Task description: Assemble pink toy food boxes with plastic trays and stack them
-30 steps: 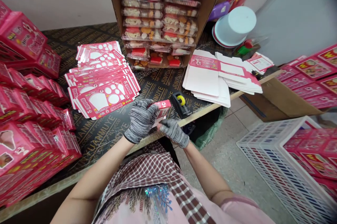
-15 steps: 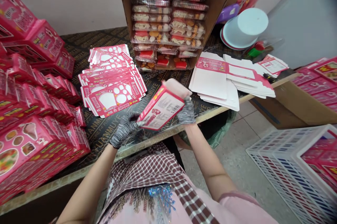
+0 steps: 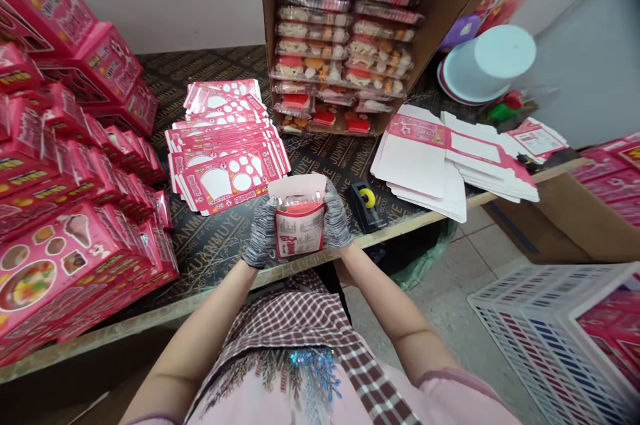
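A pink and white carton (image 3: pixel 300 233) stands near the table's front edge, its top flap (image 3: pixel 300 185) raised. Inside its mouth shows a clear plastic packet (image 3: pixel 299 204) with something red in it. My left hand (image 3: pixel 262 232), in a grey knit glove, is closed on the carton's left side. On the opposite side my right hand (image 3: pixel 337 215), gloved alike, grips it too. Just right of that hand lies a black tape dispenser (image 3: pixel 366 205) with a yellow core. A pile of flat pink cards (image 3: pixel 230 172) with white cut-outs is close behind my left hand.
Filled pink boxes (image 3: pixel 75 258) are stacked at the left. An open cardboard box (image 3: pixel 447 5) of packed food pieces stands at the back. Flat white cartons (image 3: pixel 420 158) lie at the right, near a pale blue tub (image 3: pixel 487 65). A white plastic basket (image 3: pixel 540 318) sits low right.
The carton has turned from slanted to upright, its open top now facing me with the packet visible. Both hands have closed in on its sides, and the tape dispenser has come into sight.
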`<move>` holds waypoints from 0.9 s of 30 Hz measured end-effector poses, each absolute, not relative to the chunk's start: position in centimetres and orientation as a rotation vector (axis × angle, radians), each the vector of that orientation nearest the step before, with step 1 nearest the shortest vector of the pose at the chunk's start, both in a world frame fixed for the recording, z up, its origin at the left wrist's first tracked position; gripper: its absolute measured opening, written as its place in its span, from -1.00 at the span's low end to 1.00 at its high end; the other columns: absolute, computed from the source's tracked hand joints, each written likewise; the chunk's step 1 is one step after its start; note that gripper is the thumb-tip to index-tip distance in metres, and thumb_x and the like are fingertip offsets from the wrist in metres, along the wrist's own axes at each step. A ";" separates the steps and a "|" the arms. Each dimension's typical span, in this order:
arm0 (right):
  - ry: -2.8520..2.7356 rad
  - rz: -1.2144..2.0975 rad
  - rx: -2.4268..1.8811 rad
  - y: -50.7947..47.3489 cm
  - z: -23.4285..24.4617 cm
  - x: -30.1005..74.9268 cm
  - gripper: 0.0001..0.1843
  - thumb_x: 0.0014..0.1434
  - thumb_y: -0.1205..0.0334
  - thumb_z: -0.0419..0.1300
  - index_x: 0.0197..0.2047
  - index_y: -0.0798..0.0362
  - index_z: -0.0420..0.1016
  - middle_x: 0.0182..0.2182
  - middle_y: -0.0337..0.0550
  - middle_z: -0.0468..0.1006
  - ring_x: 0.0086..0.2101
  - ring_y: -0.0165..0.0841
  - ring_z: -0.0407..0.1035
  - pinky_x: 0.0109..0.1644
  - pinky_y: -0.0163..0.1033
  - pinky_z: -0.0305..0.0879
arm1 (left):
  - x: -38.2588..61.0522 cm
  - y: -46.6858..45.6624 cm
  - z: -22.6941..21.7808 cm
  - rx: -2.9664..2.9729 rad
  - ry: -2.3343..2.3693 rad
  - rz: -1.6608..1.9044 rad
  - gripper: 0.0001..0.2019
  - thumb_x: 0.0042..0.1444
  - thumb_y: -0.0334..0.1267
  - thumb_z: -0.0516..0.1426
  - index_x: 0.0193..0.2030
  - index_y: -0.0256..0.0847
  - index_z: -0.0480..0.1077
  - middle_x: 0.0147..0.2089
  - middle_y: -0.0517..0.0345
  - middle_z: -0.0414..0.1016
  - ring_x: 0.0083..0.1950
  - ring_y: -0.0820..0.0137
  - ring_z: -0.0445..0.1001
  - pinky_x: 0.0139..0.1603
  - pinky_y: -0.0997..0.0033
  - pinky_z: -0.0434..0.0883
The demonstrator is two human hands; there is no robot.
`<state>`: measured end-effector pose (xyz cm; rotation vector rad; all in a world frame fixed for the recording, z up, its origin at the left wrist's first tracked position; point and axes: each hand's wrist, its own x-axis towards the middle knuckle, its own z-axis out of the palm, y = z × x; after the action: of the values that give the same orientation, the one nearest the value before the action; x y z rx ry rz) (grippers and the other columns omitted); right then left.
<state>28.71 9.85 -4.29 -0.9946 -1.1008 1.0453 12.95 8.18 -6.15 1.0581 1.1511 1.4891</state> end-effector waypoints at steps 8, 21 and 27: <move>-0.838 1.307 -0.732 9.3 -2.5 29.8 -0.78 0.06 0.02 0.28 -0.46 -0.02 0.55 -0.29 -0.13 0.69 -0.11 -0.14 0.57 0.05 -0.01 0.46 | 10.2 6.1 -0.6 1.513 1.194 1.424 -0.87 -0.01 -0.18 0.37 -0.34 -0.14 0.61 -0.22 0.11 0.68 -0.17 0.30 0.63 -0.03 0.23 0.56; -1.409 0.939 -1.101 9.6 -0.8 32.6 -0.82 0.09 0.11 0.31 -0.47 0.00 0.61 -0.46 -0.22 0.66 -0.38 -0.29 0.53 -0.19 -0.18 0.46 | 10.0 6.0 1.2 1.689 1.264 1.255 -0.84 0.04 -0.14 0.32 -0.40 -0.18 0.58 -0.33 0.09 0.64 -0.33 0.35 0.59 -0.24 0.32 0.57; -1.569 0.981 -0.990 9.0 -1.5 33.4 -0.83 0.12 0.06 0.31 -0.36 -0.05 0.68 -0.24 -0.13 0.72 -0.19 -0.18 0.60 0.01 -0.03 0.50 | 9.3 5.3 0.5 2.133 1.294 1.205 -0.87 0.17 -0.21 0.20 -0.33 -0.17 0.56 -0.19 0.04 0.65 -0.20 0.34 0.61 -0.12 0.30 0.58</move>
<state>33.44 9.02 -1.46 -0.9898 -1.5687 0.9810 9.33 5.30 0.50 2.1330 1.2938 1.2049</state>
